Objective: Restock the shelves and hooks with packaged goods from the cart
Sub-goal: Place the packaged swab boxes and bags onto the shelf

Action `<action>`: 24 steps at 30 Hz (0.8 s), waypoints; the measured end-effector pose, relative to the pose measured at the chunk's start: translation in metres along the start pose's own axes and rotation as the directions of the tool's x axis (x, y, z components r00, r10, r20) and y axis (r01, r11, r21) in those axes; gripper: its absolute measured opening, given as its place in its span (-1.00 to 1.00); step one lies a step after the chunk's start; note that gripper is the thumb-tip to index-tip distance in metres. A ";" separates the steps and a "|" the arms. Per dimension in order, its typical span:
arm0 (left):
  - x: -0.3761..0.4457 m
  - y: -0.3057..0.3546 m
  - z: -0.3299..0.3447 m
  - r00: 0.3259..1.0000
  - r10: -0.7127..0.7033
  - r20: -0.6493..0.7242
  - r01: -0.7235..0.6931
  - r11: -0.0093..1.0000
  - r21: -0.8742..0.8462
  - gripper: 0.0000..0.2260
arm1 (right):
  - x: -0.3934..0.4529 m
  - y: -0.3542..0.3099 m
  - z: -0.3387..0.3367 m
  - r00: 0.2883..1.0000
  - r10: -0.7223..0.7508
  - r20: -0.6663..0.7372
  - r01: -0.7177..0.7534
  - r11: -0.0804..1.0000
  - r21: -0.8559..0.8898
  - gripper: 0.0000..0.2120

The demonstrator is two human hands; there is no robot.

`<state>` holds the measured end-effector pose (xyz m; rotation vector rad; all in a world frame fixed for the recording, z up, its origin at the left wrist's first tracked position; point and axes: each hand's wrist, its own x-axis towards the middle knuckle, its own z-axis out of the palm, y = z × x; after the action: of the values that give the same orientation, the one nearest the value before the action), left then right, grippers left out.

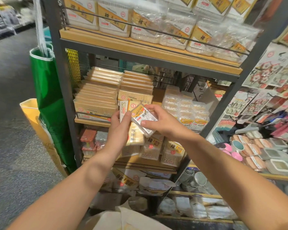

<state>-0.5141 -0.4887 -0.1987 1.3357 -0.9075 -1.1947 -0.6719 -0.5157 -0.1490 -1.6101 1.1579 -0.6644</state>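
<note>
Clear plastic dental floss box point(144, 121) is pinched by the right hand point(160, 121), long axis tilted down-right, just before the toothpick shelf point(91, 121). Toothpick packs point(131, 130) are gripped upright in the left hand point(119, 128).

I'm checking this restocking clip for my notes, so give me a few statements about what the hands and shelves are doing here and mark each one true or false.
1. The right hand holds a clear dental floss pack. True.
2. The left hand hangs idle at the person's side. False: it is raised in front of the shelf and grips a toothpick pack.
3. The middle shelf carries stacks of toothpick boxes on its left part. True.
4. The green bag lies flat on the floor. False: it hangs upright beside the rack's left post.
5. The top shelf is bare. False: wrapped cotton swab tubs stand along it.
</note>
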 end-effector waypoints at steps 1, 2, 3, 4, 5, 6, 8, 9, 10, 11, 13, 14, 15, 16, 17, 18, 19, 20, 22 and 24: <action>-0.002 0.001 -0.001 1.000 0.001 0.015 -0.002 1.000 0.008 -0.54 | 0.000 -0.002 -0.001 1.000 0.008 0.019 -0.008 1.000 -0.013 -0.52; -0.002 0.001 -0.001 1.000 0.004 0.028 -0.005 1.000 0.019 -0.52 | 0.001 -0.004 -0.002 1.000 0.007 0.024 -0.005 0.998 -0.063 -0.48; -0.003 0.004 -0.002 0.999 0.008 0.042 -0.009 0.999 0.031 -0.52 | 0.003 -0.007 -0.004 1.000 0.002 0.024 0.000 0.994 -0.107 -0.46; -0.003 0.005 -0.002 0.999 0.016 0.049 -0.017 0.999 0.038 -0.50 | 0.005 -0.010 -0.006 1.000 -0.004 0.024 0.008 0.990 -0.141 -0.47; -0.002 0.007 -0.003 0.998 0.016 0.055 -0.018 0.999 0.041 -0.48 | 0.008 -0.013 -0.008 1.000 -0.003 0.020 0.007 0.987 -0.163 -0.52; -0.001 0.008 -0.002 0.998 0.015 0.053 -0.018 0.999 0.039 -0.47 | 0.011 -0.015 -0.011 1.000 0.002 0.010 -0.001 0.985 -0.172 -0.60; 0.002 0.010 -0.004 0.999 0.009 0.036 -0.012 0.997 0.079 -0.55 | 0.017 -0.017 -0.018 0.998 0.029 -0.052 -0.036 0.988 -0.148 -0.82; 0.004 0.011 -0.005 1.000 0.006 0.031 -0.009 0.995 0.102 -0.57 | 0.018 -0.018 -0.023 0.996 0.031 -0.087 -0.042 0.990 -0.134 -0.89; 0.005 0.011 -0.006 0.999 -0.001 0.039 -0.004 0.993 0.119 -0.54 | 0.020 -0.019 -0.027 0.993 0.016 -0.116 -0.032 0.990 -0.137 -0.93; 0.007 0.011 -0.007 0.999 -0.012 0.052 0.005 0.991 0.131 -0.47 | 0.022 -0.020 -0.034 0.991 -0.008 -0.136 -0.014 0.988 -0.156 -0.92; 0.013 0.007 -0.009 0.998 -0.032 0.062 0.024 0.991 0.131 -0.31 | 0.029 -0.022 -0.046 0.985 -0.049 -0.163 0.016 0.980 -0.199 -0.87; 0.016 0.005 -0.010 0.997 -0.047 0.059 0.039 0.992 0.124 -0.28 | 0.033 -0.025 -0.053 0.982 -0.060 -0.178 0.022 0.977 -0.211 -0.83; 0.020 0.003 -0.010 0.996 -0.064 0.056 0.057 0.992 0.113 -0.28 | 0.038 -0.026 -0.060 0.979 -0.068 -0.191 0.025 0.975 -0.221 -0.78; 0.022 0.003 -0.009 0.996 -0.073 0.059 0.067 0.992 0.103 -0.32 | 0.042 -0.028 -0.067 0.977 -0.070 -0.203 0.020 0.971 -0.237 -0.73; 0.023 0.006 -0.008 0.995 -0.082 0.064 0.076 0.993 0.091 -0.37 | 0.046 -0.029 -0.072 0.975 -0.068 -0.211 0.011 0.966 -0.260 -0.69; 0.023 0.008 -0.006 0.994 -0.088 0.071 0.082 0.993 0.082 -0.42 | 0.050 -0.030 -0.075 0.976 -0.055 -0.213 -0.007 0.961 -0.277 -0.65; 0.024 0.010 -0.005 0.993 -0.094 0.078 0.088 0.993 0.075 -0.49 | 0.053 -0.030 -0.077 0.975 -0.036 -0.218 -0.031 0.953 -0.300 -0.61; 0.025 0.011 -0.004 0.992 -0.094 0.086 0.088 0.994 0.068 -0.56 | 0.058 -0.030 -0.081 0.974 -0.026 -0.226 -0.053 0.941 -0.336 -0.58; 0.029 0.011 -0.002 0.991 -0.087 0.102 0.082 0.995 0.059 -0.64 | 0.066 -0.028 -0.088 0.960 -0.003 -0.281 -0.110 0.917 -0.384 -0.55; 0.031 0.010 0.000 0.991 -0.084 0.104 0.080 0.996 0.045 -0.68 | 0.076 -0.020 -0.097 0.924 0.060 -0.377 -0.197 0.921 -0.336 -0.50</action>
<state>-0.5067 -0.5199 -0.1935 1.3641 -0.9644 -1.3266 -0.7170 -0.6233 -0.1058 -1.7432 1.7318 -0.7028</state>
